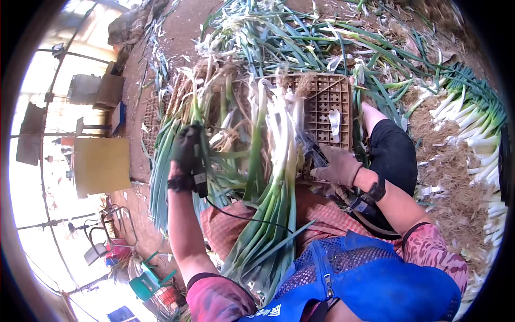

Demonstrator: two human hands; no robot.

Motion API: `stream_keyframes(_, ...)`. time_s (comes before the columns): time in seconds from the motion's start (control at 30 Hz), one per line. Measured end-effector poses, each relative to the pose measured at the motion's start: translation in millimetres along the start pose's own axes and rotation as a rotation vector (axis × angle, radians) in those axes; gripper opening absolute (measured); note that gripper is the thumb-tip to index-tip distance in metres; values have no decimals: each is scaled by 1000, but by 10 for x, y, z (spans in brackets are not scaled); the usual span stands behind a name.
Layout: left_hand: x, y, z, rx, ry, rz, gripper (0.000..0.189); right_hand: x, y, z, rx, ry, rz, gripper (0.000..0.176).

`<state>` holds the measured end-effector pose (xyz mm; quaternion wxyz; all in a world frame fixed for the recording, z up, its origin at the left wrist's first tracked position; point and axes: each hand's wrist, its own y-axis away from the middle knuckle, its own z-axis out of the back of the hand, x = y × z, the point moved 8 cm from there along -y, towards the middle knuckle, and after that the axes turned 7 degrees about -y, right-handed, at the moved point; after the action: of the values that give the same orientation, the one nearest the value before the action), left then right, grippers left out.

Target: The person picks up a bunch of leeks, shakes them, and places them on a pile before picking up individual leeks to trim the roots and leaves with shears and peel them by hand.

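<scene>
My left hand [186, 147], in a dark glove, is closed at the left, round a green onion [196, 111] whose stalk rises from the fingers. My right hand [337, 166], in a pale glove, has its fingers curled at the end of a dark tool [311, 148]. That tool points at a bunch of green onions [279, 134], white ends up, green leaves hanging over my lap. More onions with dry roots and leaves [167, 161] lie at the left. Behind the bunch is a brown plastic crate [346, 107] with a white scrap on it.
Loose leaves [257, 37] litter the ground ahead. Trimmed onions [477, 123] lie in rows along the right, beside a heap of cut roots [440, 182]. A yellow board [102, 166] stands at the left, with a green stool [145, 284] below it. A cable runs from my left wrist.
</scene>
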<state>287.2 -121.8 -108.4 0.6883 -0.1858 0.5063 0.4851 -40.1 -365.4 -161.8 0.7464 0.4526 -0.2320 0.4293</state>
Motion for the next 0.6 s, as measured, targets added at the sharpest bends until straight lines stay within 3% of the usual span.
stream_keyframes(0.07, -239, 282, 247, 14, 77, 128, 36, -89, -3, -71, -50, 8, 48, 65)
stream_keyframes(0.13, -630, 700, 455, 14, 311, 31, 31, -113, 6, -88, -31, -23, 39, 62)
stream_keyframes(0.2, -728, 1017, 1012, 11, 206, 18, 44, -70, 54, -50, -3, -46, 36, 69)
stream_keyframes(0.3, -1228, 1864, 1631, -237, -63, -213, 42, -236, -35, -111, -70, 125, 18, 78)
stream_keyframes(0.33, -1282, 2150, 1895, -329, -203, -230, 40, -177, 2, -97, -105, 103, 21, 62)
stream_keyframes(0.4, -1027, 2833, 2653, -682, -502, -150, 39, -327, -97, -222, -114, 146, 111, 63)
stream_keyframes(0.43, -956, 3230, 2881, -761, -599, -141, 43, -285, -81, -251, -138, 99, 198, 66)
stream_keyframes(0.47, -935, 3666, 3020, -829, -703, -130, 47, -268, -76, -289, -62, 111, 120, 66)
stream_keyframes(0.6, -378, 5557, 3237, -1100, -874, 237, 44, -717, -374, -375, -59, 123, 195, 56)
